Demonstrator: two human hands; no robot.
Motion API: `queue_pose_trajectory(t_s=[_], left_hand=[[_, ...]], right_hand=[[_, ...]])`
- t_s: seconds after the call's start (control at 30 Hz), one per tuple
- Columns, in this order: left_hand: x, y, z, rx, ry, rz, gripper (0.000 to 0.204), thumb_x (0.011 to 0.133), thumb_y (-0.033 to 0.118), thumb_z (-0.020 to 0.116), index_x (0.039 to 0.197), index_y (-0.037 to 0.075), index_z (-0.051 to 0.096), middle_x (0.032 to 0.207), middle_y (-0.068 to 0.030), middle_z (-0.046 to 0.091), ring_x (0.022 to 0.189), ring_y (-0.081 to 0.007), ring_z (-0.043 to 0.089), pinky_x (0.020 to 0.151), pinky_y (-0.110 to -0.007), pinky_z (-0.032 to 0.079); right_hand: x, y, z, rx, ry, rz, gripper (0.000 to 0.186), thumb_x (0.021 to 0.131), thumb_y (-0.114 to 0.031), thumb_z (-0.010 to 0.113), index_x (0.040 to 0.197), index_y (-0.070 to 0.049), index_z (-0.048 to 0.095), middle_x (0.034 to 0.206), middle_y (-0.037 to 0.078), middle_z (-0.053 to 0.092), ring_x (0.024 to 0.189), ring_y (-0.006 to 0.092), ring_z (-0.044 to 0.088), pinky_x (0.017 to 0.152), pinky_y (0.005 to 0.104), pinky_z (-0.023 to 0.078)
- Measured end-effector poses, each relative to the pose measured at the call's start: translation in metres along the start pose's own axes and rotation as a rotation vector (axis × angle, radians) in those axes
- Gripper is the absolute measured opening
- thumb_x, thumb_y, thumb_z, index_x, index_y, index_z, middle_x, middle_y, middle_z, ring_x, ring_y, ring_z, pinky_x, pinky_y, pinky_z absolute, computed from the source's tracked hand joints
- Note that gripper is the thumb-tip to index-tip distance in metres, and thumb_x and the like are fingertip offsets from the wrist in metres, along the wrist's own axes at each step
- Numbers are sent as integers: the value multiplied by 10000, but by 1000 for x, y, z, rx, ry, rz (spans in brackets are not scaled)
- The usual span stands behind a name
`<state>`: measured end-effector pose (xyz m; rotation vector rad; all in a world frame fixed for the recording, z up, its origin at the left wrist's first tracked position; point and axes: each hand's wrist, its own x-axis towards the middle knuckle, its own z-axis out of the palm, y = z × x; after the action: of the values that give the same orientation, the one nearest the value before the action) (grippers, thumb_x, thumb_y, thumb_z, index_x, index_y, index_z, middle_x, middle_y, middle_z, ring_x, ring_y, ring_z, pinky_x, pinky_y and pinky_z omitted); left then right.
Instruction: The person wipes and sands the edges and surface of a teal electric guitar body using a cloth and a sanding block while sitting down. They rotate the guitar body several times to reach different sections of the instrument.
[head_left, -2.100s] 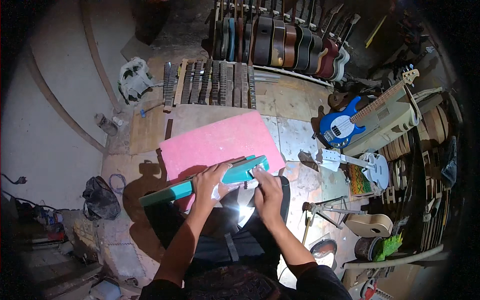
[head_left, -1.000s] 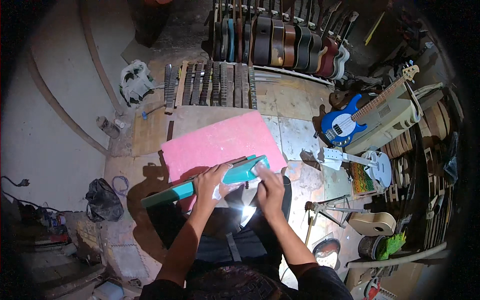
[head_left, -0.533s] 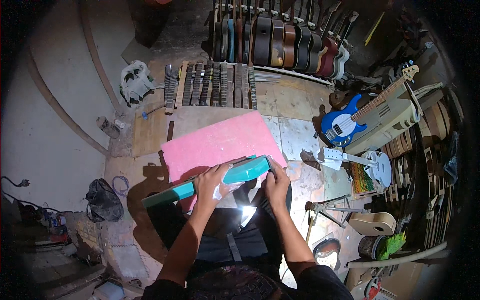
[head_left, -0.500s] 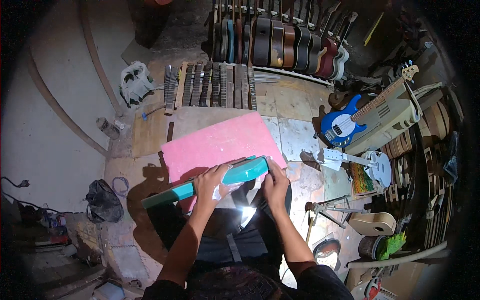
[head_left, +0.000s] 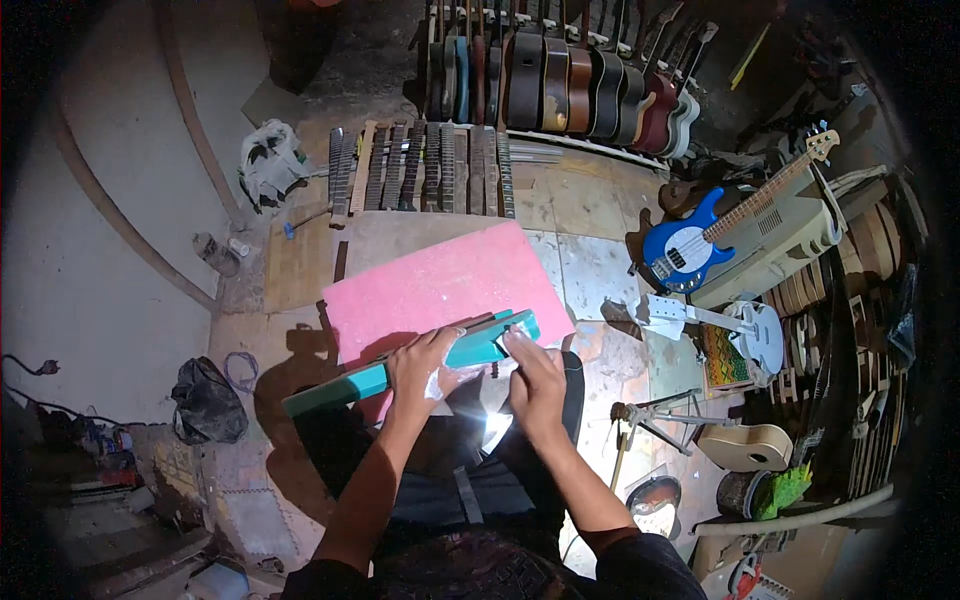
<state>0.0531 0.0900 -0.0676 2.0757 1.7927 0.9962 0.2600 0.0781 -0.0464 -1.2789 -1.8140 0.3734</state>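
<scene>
A glossy teal guitar body (head_left: 365, 383) is held on edge across my lap, slanting from lower left to upper right. My left hand (head_left: 415, 368) is wrapped over the middle of its edge, gripping it. Whitish smears show on this hand near the thumb. My right hand (head_left: 540, 385) is closed, its fingertips pressed on the teal edge at the right end. Something small and pale shows under those fingertips, too hidden to name. Beyond the body lies a flat pink board (head_left: 440, 280), close to its far side.
Several guitar necks (head_left: 430, 168) lie in a row past the board, with a rack of guitars (head_left: 580, 85) behind. To the right are a blue bass guitar (head_left: 688, 245), a white guitar (head_left: 762, 338) and a metal stand (head_left: 665, 425). A black bag (head_left: 208, 400) sits at left.
My right hand has moved left and slightly inward, from the right end's outer corner onto the teal edge. My left hand and the guitar body stay nearly in place.
</scene>
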Motion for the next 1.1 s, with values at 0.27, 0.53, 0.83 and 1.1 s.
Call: queue_pose_trajectory(t_s=[0.27, 0.53, 0.83, 1.1], left_hand=[[-5, 2, -4, -18, -5, -4, 532, 719, 461, 892, 1127, 149, 754, 999, -103, 788, 882, -325, 770, 740, -458, 600], [-7, 8, -2, 0, -22, 19, 532, 701, 408, 902, 1133, 133, 756, 1035, -107, 783, 919, -325, 766, 767, -447, 602], [-14, 13, 4, 11, -40, 18, 545, 678, 378, 908, 1139, 135, 748, 1002, -121, 780, 918, -326, 768, 757, -446, 606], [-17, 13, 3, -12, -9, 32, 527, 667, 376, 914, 1107, 141, 746, 964, -109, 779, 881, -318, 768, 740, -445, 604]], right_hand=[[1, -8, -7, 23, -66, 85, 535, 836, 111, 558, 1330, -20, 716, 1381, 230, 686, 1257, 378, 655, 1119, 422, 459], [13, 22, -12, 45, -75, 181, 511, 841, 99, 542, 1309, -1, 720, 1351, 221, 706, 1303, 369, 647, 1147, 418, 446], [12, 30, -21, 52, -93, 183, 479, 824, 100, 547, 1249, -4, 743, 1314, 204, 725, 1276, 374, 658, 1125, 440, 468], [5, 15, -26, 34, -159, 118, 486, 832, 120, 523, 1254, 7, 735, 1305, 219, 724, 1296, 368, 655, 1166, 411, 445]])
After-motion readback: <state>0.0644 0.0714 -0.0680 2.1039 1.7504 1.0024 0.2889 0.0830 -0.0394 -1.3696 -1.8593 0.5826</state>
